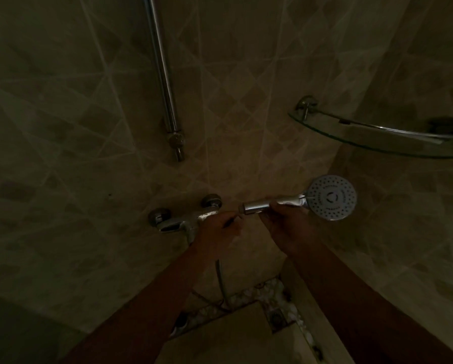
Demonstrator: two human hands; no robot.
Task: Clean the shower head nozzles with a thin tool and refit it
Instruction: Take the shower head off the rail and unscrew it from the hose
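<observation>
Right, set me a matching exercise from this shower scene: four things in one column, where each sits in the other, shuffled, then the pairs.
Things:
1. shower head
2. glass shelf
3. slide rail
4. mixer tap

Places:
A. on the tiled wall, just behind the left hand
B. held by its chrome handle in the right hand
C. fixed in the corner, upper right
D. running up the wall, top centre

Pairs: 1-B, 2-C, 3-D, 4-A
</observation>
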